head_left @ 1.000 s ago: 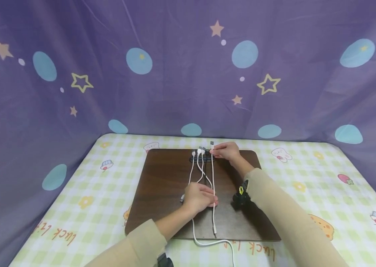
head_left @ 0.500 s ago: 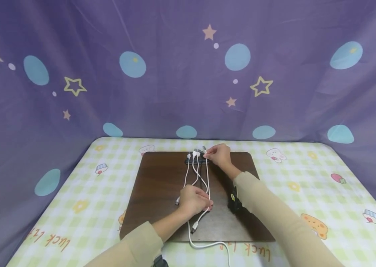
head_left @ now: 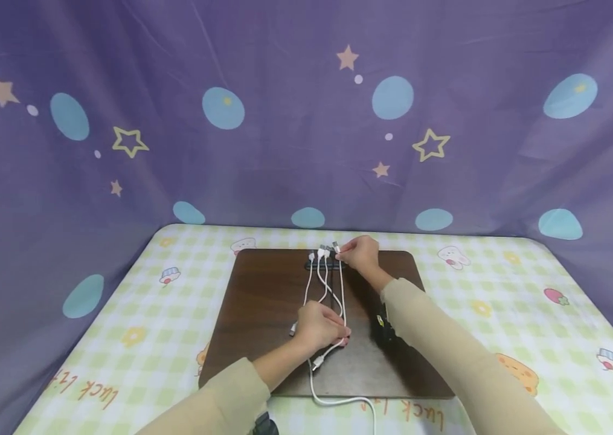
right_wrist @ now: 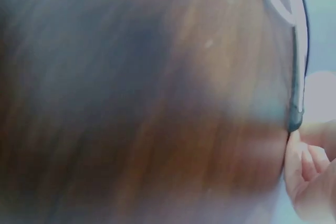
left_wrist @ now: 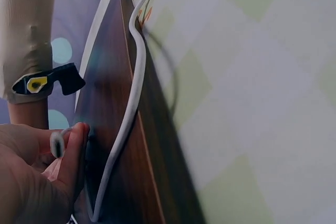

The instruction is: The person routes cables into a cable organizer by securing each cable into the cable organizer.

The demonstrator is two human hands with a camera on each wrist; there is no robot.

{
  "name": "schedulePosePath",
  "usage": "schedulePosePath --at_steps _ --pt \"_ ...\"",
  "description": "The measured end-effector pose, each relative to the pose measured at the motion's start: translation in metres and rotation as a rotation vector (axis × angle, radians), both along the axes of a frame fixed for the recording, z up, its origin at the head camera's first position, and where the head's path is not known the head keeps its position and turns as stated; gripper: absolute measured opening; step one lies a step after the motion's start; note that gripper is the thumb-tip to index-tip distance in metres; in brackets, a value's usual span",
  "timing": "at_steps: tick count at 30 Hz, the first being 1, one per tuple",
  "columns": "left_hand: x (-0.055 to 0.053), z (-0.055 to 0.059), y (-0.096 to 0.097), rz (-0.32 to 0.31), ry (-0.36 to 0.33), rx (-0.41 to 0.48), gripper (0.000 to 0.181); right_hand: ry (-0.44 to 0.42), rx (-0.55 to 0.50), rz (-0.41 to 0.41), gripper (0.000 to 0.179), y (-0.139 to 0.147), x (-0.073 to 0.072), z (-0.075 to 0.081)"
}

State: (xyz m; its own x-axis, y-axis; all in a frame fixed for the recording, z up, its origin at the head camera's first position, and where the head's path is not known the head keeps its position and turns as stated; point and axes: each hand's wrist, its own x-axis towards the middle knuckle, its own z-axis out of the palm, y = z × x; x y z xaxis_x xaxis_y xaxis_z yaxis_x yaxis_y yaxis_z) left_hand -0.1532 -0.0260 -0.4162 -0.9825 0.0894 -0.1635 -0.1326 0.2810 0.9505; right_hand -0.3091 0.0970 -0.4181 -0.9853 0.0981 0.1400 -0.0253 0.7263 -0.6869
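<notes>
My right hand (head_left: 360, 252) pinches a white USB cable (head_left: 342, 290) just below its upper plug (head_left: 336, 246), at the right end of a black cable holder (head_left: 332, 266). Lower down, my left hand (head_left: 321, 326) grips the same cable between thumb and fingers, close over the brown board (head_left: 263, 290). The cable's lower plug (head_left: 317, 362) pokes out below that hand, pointing down and left. In the left wrist view this plug (left_wrist: 57, 144) shows end-on between the fingers. Several other white plugs (head_left: 321, 254) stand side by side along the holder.
A black cable (head_left: 331, 279) runs down from the holder among the white ones. Another loose plug (head_left: 292, 329) lies left of the left hand. One white cable (head_left: 344, 400) trails over the board's front edge onto the checked tablecloth (head_left: 148, 290). Behind hangs a purple curtain (head_left: 295, 163).
My right hand has brought the upper plug left, close against the other plugs at the holder. The cable's lower end has swung left under my left hand.
</notes>
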Motion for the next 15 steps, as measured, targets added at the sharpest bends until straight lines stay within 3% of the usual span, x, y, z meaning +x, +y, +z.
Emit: schedulePosePath --at_steps 6,13,15 --pt "0.002 0.003 0.004 -0.047 0.058 -0.033 0.006 -0.077 -0.028 -0.060 0.021 0.011 0.001 0.008" --pt "0.010 0.018 -0.014 -0.124 0.260 -0.306 0.017 -0.210 -0.155 0.041 0.035 0.019 0.015 0.018" --pt "0.009 0.023 -0.023 -0.151 0.288 -0.331 0.020 -0.242 -0.216 0.069 0.038 0.028 0.019 0.022"
